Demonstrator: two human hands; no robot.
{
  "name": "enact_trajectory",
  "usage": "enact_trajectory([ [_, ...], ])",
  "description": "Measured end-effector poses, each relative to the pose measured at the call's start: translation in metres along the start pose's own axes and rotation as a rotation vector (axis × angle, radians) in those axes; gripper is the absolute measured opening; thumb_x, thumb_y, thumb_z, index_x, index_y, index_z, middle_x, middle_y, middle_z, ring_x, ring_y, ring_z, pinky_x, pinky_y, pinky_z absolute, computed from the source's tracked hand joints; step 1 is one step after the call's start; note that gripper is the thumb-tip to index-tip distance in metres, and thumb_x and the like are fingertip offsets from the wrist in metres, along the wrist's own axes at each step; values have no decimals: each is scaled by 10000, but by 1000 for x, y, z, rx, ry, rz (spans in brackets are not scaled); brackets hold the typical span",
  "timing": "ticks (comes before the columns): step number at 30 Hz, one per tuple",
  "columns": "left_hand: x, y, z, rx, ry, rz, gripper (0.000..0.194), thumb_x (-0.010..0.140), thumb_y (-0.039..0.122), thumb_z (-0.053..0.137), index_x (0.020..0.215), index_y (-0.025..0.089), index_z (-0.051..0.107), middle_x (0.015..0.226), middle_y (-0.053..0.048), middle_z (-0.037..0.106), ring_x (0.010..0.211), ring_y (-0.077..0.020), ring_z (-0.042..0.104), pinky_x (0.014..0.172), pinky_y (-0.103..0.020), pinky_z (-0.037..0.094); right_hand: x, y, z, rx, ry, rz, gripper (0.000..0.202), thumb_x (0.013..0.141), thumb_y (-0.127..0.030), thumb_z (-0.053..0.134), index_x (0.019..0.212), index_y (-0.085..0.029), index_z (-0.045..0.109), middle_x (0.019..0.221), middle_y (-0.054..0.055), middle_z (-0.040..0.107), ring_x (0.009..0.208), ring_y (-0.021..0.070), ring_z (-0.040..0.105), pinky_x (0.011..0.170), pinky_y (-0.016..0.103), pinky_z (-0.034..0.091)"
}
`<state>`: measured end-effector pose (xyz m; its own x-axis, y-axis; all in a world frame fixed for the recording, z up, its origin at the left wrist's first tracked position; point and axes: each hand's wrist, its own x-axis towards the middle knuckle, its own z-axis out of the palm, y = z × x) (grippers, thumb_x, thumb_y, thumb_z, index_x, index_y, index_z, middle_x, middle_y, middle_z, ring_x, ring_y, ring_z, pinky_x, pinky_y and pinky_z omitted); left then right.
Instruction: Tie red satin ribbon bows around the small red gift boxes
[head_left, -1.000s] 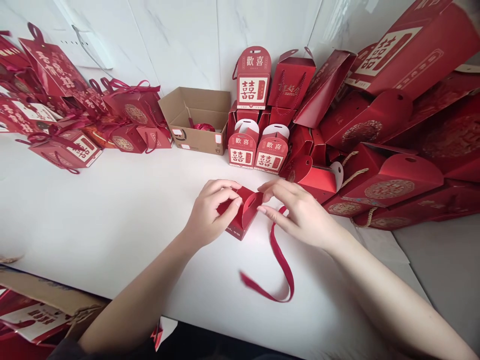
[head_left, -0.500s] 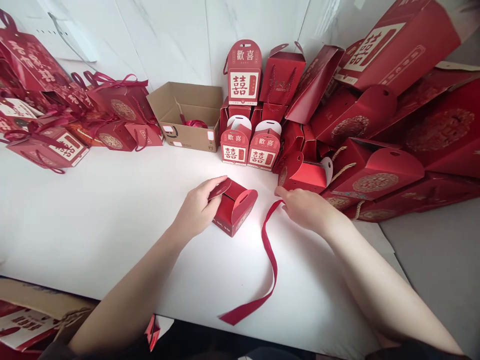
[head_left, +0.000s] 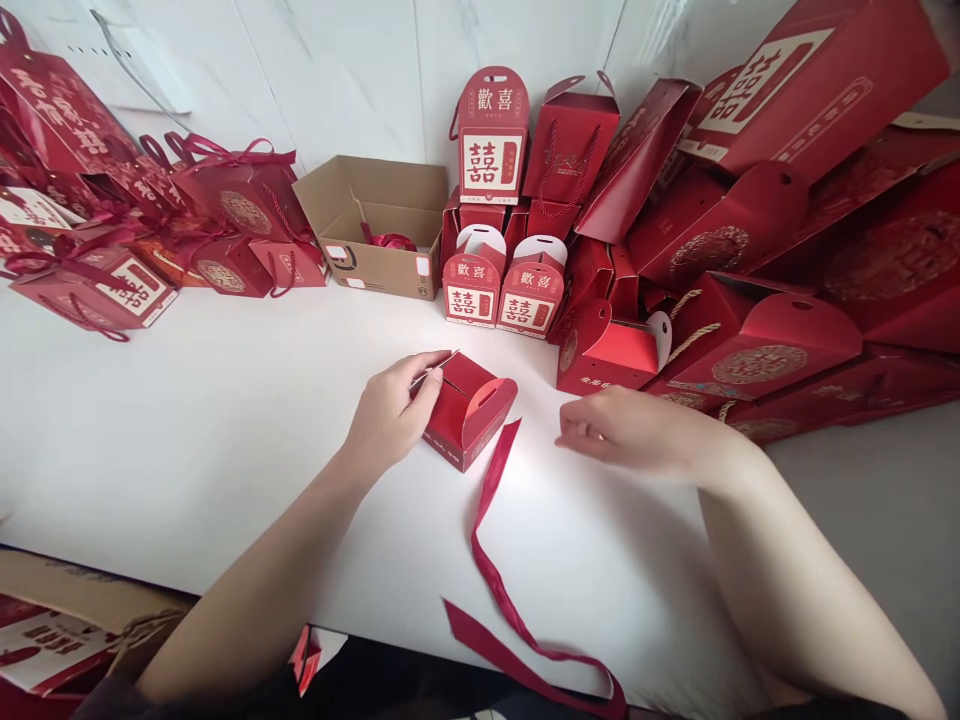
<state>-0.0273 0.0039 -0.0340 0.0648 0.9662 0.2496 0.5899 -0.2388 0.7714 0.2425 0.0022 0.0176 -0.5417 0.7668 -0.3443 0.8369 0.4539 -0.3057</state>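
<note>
The left hand (head_left: pixel 394 410) is holding the small red box (head_left: pixel 454 418) by its left side, the thumb on the near face of the raised left flap and the fingers curling behind it. The box is sitting on the white table (head_left: pixel 247 430) straight ahead of the person, between the two hands but much closer to the left. Its right flap (head_left: pixel 489 412) is standing free, its length slanting from the near end away to the right. The left hand is covering part of the box, so which side is longer, one cannot tell.

The right hand (head_left: pixel 630 425) is hovering to the right of the box, well apart from it, with its fingers loosely curling inward; whether they are hiding anything, one cannot tell.

The dark red ribbon (head_left: pixel 496 588) is lying between the hands. Its far end is resting just beside the box's right side, nearer the right hand than the left. From there it is running toward the person, bending rightward, then doubling back to the left by the table edge. Just beyond the right hand, another red box (head_left: pixel 607 362) is standing at the edge of the piled gift boxes (head_left: pixel 787 345).
</note>
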Motion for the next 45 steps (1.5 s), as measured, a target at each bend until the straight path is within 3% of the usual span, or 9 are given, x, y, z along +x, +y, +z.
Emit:
enact_trajectory([
  [3, 0, 1, 1, -2, 19, 9, 318, 966, 346, 470, 1194, 254, 670, 1212, -5, 698, 1113, -201, 646, 930, -295, 515, 23, 4, 16, -112, 51, 167, 332, 936, -384, 437, 794, -172, 650, 817, 126, 681, 803, 278, 646, 607, 316, 376],
  [6, 0, 1, 1, 3, 32, 15, 315, 967, 359, 474, 1183, 251, 676, 1180, -7, 711, 1081, -196, 659, 911, -286, 517, 49, 1, 36, 163, -27, 231, 367, 881, -522, 496, 828, -187, 640, 842, 109, 691, 736, 246, 640, 562, 297, 384],
  [10, 0, 1, 0, 23, 22, 20, 326, 968, 371, 473, 1195, 245, 671, 1204, -14, 703, 1103, -203, 652, 940, -297, 509, 71, -2, 57, 404, 53, 158, 143, 759, -326, 641, 717, -195, 600, 785, 37, 684, 713, 173, 616, 573, 246, 401],
  [17, -1, 1, 1, 29, 30, 18, 325, 970, 368, 470, 1191, 244, 673, 1184, -12, 712, 1083, -200, 661, 945, -293, 507, 73, 5, 62, 471, 158, 103, 55, 777, -259, 541, 753, -211, 551, 782, -8, 649, 720, 140, 579, 593, 233, 416],
  [23, 0, 2, 1, 12, 18, 43, 327, 970, 363, 466, 1193, 237, 670, 1215, -15, 698, 1116, -196, 647, 961, -282, 499, 79, 10, 67, 498, 191, 132, 220, 704, -324, 685, 864, -198, 602, 908, 31, 672, 799, 170, 604, 621, 248, 437],
  [29, 1, 2, 1, 22, 27, 19, 331, 969, 376, 461, 1178, 235, 674, 1179, -24, 711, 1073, -206, 661, 903, -286, 518, 70, 14, 50, 542, 98, 12, 98, 757, -246, 643, 708, -186, 583, 755, 14, 669, 721, 151, 598, 637, 253, 427],
  [33, 1, 1, 1, 17, 20, 22, 332, 967, 378, 460, 1178, 234, 672, 1174, -26, 714, 1060, -210, 665, 911, -299, 518, 47, 11, 26, 915, -30, -263, 129, 820, -260, 640, 839, -186, 536, 785, 13, 656, 764, 142, 609, 724, 273, 463],
  [38, 1, 1, 1, 12, 7, 39, 345, 969, 378, 452, 1192, 224, 664, 1222, -40, 693, 1127, -224, 640, 949, -321, 513, 29, -10, 15, 1123, 89, -416, 196, 785, -184, 711, 903, -178, 554, 883, 19, 578, 783, 119, 556, 705, 251, 455],
  [45, -1, 0, 3, 18, -7, 66, 326, 980, 346, 430, 1200, 239, 645, 1210, -43, 690, 1117, -210, 639, 957, -337, 511, 23, -25, 18, 1377, 143, -365, 132, 805, -252, 740, 835, -182, 632, 820, 23, 651, 765, 145, 617, 773, 309, 504],
])
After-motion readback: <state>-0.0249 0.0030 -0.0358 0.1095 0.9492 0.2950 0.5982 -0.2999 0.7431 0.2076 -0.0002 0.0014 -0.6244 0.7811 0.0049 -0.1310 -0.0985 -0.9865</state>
